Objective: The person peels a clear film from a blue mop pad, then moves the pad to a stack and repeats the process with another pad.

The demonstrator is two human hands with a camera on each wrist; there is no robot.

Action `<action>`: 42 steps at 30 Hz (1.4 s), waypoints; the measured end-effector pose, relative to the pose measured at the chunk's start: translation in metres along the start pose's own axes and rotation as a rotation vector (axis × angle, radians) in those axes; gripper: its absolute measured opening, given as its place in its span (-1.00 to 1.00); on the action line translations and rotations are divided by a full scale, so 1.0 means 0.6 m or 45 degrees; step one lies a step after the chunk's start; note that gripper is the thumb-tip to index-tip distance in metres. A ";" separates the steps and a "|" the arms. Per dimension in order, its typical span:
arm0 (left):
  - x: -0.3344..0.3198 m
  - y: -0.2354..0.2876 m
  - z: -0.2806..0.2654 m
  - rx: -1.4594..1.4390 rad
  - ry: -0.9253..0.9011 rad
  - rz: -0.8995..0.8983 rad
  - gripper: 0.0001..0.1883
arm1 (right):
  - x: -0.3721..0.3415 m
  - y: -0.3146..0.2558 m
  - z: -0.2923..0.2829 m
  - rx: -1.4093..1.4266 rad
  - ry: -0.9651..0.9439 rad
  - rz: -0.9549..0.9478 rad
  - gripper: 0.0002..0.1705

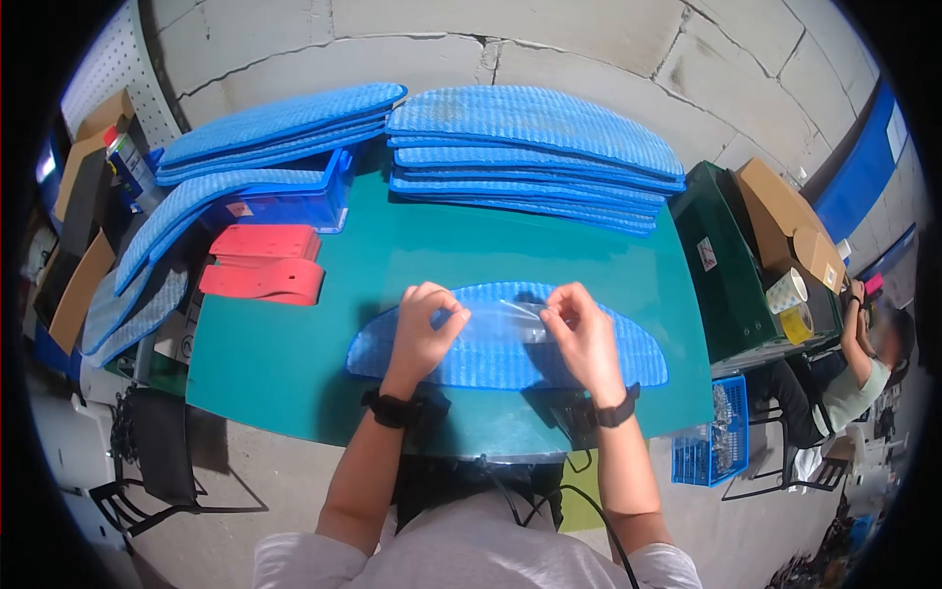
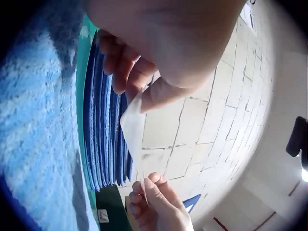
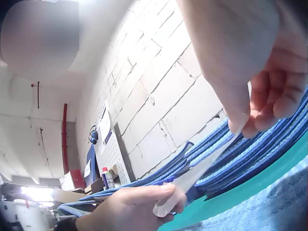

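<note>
My left hand [image 1: 422, 332] and right hand [image 1: 589, 339] each pinch one end of a clear plastic film strip [image 2: 136, 130] between thumb and index finger. The strip stretches between them, over a blue half-moon mop pad [image 1: 491, 369] lying on the green table [image 1: 442, 255]. In the right wrist view the film [image 3: 199, 172] runs from one hand to the other, its end by the left hand [image 3: 134, 204] standing out past the thumb. The pad's textured blue face [image 2: 33, 106] fills the left side of the left wrist view.
Behind, a stack of blue mop pads [image 1: 530, 128] rises against the block wall. More pads [image 1: 285, 118] lie over a blue bin [image 1: 339, 191] at left, near red strips [image 1: 263, 280]. A green crate [image 1: 721, 260] stands at right; a person [image 1: 854, 383] sits beyond it.
</note>
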State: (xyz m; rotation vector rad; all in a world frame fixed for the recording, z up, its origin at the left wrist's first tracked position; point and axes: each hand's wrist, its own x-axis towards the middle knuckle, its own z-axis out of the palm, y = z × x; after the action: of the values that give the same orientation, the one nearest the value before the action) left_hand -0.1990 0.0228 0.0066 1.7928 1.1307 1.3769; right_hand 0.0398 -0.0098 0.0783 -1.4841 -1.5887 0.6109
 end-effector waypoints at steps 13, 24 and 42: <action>-0.011 -0.058 0.007 0.812 0.242 0.020 -0.82 | 0.038 0.088 0.109 -0.420 -0.164 -0.288 -0.91; -0.006 -0.034 0.013 0.662 0.099 0.292 -0.75 | 0.029 0.066 0.109 -0.458 -0.186 -0.188 -0.87; -0.024 -0.022 -0.036 0.671 -0.059 -0.122 -0.65 | 0.028 0.089 0.093 -0.229 -0.301 -0.072 -0.68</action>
State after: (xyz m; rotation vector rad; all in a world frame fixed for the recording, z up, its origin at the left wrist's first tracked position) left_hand -0.2248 0.0149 -0.0048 2.0747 1.6421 1.0342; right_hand 0.0235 0.0267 0.0098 -1.5356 -1.9037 0.6438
